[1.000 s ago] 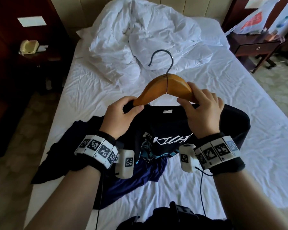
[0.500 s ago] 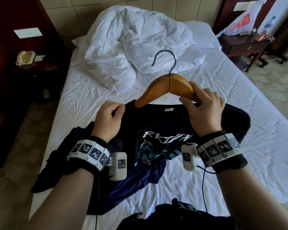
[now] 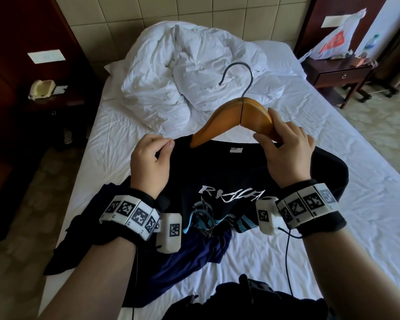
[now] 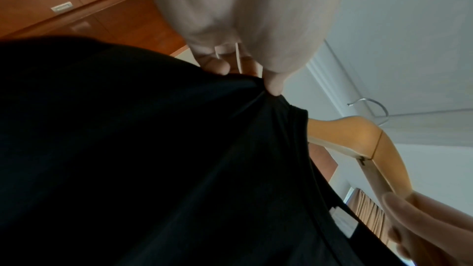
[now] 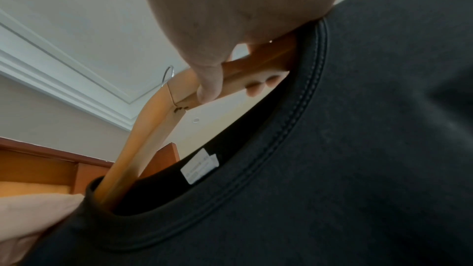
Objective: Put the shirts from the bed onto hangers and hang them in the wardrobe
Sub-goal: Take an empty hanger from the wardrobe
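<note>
A black printed T-shirt (image 3: pixel 219 172) is held up over the white bed (image 3: pixel 333 181). A wooden hanger (image 3: pixel 231 114) with a metal hook pokes out of its neck opening (image 5: pixel 294 135), both arms tucked inside the collar. My left hand (image 3: pixel 157 153) pinches the shirt's left shoulder beside the collar (image 4: pixel 258 86). My right hand (image 3: pixel 280 139) grips the hanger's right arm (image 5: pixel 245 72) at the collar. A dark navy shirt (image 3: pixel 189 252) lies crumpled on the bed beneath.
A bunched white duvet (image 3: pixel 189 72) lies at the head of the bed. A dark nightstand with a phone (image 3: pixel 41 88) stands at the left. Another nightstand (image 3: pixel 340 75) with a plastic bag stands at the right. Something black (image 3: pixel 240 301) lies at the bed's near edge.
My left hand has slid left from the hanger's left end along the shirt's shoulder, pulling the fabric outward. The hanger has tilted up slightly. The right hand has kept its grip.
</note>
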Available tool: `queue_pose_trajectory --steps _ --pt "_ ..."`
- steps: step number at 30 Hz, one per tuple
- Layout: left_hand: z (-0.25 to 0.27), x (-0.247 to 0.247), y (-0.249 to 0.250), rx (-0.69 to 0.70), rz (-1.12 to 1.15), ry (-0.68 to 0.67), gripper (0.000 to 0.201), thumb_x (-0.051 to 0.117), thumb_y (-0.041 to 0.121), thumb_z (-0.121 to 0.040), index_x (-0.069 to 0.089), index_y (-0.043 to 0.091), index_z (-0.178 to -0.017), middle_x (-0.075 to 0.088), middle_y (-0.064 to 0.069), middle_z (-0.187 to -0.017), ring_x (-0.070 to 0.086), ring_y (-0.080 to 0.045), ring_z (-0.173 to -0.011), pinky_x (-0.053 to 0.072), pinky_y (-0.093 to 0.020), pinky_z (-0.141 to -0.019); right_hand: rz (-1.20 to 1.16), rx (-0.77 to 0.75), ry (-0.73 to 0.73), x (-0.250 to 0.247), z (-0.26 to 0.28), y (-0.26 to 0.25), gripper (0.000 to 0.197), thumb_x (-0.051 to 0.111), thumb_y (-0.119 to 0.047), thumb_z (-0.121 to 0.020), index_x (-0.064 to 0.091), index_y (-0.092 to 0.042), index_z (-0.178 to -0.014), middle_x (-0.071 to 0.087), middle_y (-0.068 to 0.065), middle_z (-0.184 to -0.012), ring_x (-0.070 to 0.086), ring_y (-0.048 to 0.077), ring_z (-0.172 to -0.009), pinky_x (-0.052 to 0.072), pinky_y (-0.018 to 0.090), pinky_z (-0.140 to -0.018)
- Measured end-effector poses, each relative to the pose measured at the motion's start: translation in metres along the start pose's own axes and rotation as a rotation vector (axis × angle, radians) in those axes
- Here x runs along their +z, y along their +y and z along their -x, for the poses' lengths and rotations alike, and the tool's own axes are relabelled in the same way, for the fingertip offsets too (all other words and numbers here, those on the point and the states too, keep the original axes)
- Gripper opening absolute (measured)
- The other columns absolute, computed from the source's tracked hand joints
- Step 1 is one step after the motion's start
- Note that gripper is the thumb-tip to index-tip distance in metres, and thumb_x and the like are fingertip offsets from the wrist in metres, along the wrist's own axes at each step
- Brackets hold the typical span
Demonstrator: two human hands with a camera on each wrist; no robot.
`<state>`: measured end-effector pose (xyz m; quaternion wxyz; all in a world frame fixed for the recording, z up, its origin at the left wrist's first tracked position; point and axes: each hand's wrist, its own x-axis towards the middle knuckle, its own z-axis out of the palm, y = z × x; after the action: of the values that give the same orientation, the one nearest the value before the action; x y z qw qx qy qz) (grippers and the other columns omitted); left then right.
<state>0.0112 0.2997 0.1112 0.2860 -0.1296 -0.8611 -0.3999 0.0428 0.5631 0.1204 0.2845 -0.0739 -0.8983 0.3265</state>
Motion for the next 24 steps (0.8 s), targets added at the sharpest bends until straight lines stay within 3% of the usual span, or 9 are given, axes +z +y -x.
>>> queue_pose_trajectory --steps 5,9,13,18,20,22,24 --pt "-0.006 -0.004 0.009 0.030 0.034 0.056 0.018 0.060 0.011 -0.091 0.073 -0.001 -0.089 0.061 -0.005 -0.085 0.050 -0.001 -0.080 0.039 -0.002 -0.069 0.012 0.037 -0.029 -0.005 -0.007 -0.003 0.053 0.058 -0.043 -0.091 0.046 -0.032 -0.142 0.061 0.004 -0.105 0.050 0.026 -0.107 0.022 0.035 -0.095" --pt "-0.008 -0.006 0.013 0.049 0.035 0.050 0.017 0.061 0.013 -0.091 0.072 0.000 -0.091 0.061 -0.005 -0.088 0.053 -0.005 -0.082 0.042 -0.006 -0.074 0.028 0.068 -0.060 -0.007 -0.014 -0.005 0.053 0.057 -0.044 -0.092 0.044 -0.034 -0.142 0.059 -0.001 -0.104 0.049 0.025 -0.109 0.023 0.038 -0.097" --pt "-0.012 -0.011 -0.001 -0.097 -0.054 -0.039 0.035 0.053 0.036 -0.094 0.068 0.007 -0.108 0.062 -0.009 -0.107 0.057 -0.025 -0.104 0.047 -0.038 -0.092 0.022 -0.003 0.039 -0.017 -0.017 -0.011 0.055 0.054 -0.047 -0.086 0.051 -0.030 -0.138 0.060 0.000 -0.098 0.051 0.028 -0.103 0.024 0.039 -0.095" --pt "-0.018 -0.016 -0.001 -0.357 0.013 -0.198 0.043 0.045 0.041 -0.099 0.051 0.016 -0.133 0.058 -0.002 -0.125 0.052 -0.017 -0.118 0.040 -0.029 -0.099 0.024 -0.063 0.135 -0.031 -0.024 -0.017 0.054 0.058 -0.045 -0.085 0.054 -0.028 -0.136 0.064 0.007 -0.102 0.052 0.031 -0.102 0.026 0.042 -0.095" --pt "-0.022 -0.016 -0.002 -0.362 0.041 -0.225 0.042 0.042 0.043 -0.099 0.055 0.015 -0.128 0.059 -0.003 -0.122 0.054 -0.019 -0.116 0.041 -0.030 -0.097 0.021 -0.087 0.156 -0.036 -0.027 -0.021 0.054 0.059 -0.044 -0.085 0.055 -0.027 -0.136 0.063 0.008 -0.102 0.051 0.031 -0.102 0.025 0.042 -0.097" --pt "-0.028 -0.017 -0.001 -0.299 -0.006 -0.216 0.040 0.040 0.042 -0.100 0.061 0.010 -0.112 0.062 -0.008 -0.107 0.056 -0.024 -0.107 0.040 -0.030 -0.088 0.013 -0.113 0.178 -0.042 -0.033 -0.027 0.053 0.060 -0.043 -0.085 0.055 -0.026 -0.135 0.063 0.008 -0.102 0.052 0.031 -0.103 0.024 0.042 -0.098" --pt "-0.039 -0.021 0.006 -0.228 -0.052 -0.194 0.036 0.040 0.037 -0.101 0.063 0.010 -0.097 0.061 -0.004 -0.093 0.057 -0.024 -0.098 0.036 -0.027 -0.079 0.015 -0.148 0.207 -0.049 -0.042 -0.034 0.053 0.061 -0.043 -0.084 0.056 -0.026 -0.134 0.064 0.008 -0.102 0.052 0.031 -0.103 0.024 0.041 -0.096"
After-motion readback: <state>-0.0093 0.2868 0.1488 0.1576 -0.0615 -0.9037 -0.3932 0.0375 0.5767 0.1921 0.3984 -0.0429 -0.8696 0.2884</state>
